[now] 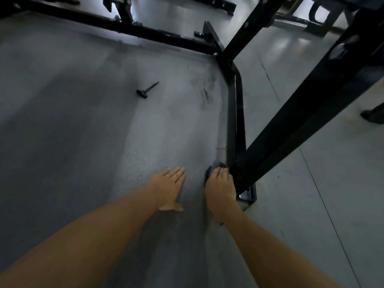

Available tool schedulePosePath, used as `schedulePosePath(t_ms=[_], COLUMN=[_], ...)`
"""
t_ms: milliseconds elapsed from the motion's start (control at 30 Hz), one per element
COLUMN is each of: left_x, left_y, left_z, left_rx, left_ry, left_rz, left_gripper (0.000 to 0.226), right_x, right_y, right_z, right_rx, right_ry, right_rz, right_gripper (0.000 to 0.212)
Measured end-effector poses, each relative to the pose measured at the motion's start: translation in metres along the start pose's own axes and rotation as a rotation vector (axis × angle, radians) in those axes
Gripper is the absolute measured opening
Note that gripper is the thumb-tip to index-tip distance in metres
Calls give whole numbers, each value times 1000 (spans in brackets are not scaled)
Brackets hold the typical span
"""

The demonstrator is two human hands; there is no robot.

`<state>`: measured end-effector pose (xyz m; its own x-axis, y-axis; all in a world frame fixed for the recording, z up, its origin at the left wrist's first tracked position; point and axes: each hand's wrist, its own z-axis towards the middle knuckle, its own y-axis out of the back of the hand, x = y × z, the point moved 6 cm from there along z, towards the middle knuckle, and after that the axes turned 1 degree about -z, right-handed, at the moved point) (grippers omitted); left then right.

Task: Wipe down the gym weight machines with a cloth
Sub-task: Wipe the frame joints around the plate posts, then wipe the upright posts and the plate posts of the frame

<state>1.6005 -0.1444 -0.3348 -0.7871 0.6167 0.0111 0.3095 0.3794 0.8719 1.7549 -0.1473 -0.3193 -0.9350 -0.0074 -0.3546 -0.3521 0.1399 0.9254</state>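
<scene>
**Two hands, one cloth at the frame foot**

Two bare arms reach in from below. Left hand [170, 185] lies flat on the grey mat [83, 132], fingers straight, holding nothing. Right hand [220, 186] presses one dark cloth [209, 170] against the base of a black post [291, 125]; cloth mostly hidden under the hand, grip unclear. One floor rail [235, 113] runs back from the post. One small black T-shaped pin [146, 90] lies loose on the mat. Farther frame bars [116, 26] are blurred, cut off at top.
</scene>
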Motion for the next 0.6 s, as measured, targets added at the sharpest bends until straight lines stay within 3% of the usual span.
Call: schedulePosePath(t_ms=[133,333,400,500,600], left_x=[-2,-15,-20,-24,-24], left_y=[5,17,25,49,80], left_z=[4,-13,-15,-27,-39], left_rx=[18,-22,-44,-114,-220], left_ry=[-21,-52,-90,-118,-72], left_rz=[-36,-208,-328,-535,-761], left_gripper=[117,119,124,126,96], right_x=[-6,-3,-11,-25,-39], right_y=[4,23,34,63,100], right_z=[0,-53,-47,-42,-48], right_rx=[1,173,298,424,414], right_ry=[52,149,155,92,34], right_rz=[-72,-67,168,727,1078], right_gripper=[61,53,42,29,32])
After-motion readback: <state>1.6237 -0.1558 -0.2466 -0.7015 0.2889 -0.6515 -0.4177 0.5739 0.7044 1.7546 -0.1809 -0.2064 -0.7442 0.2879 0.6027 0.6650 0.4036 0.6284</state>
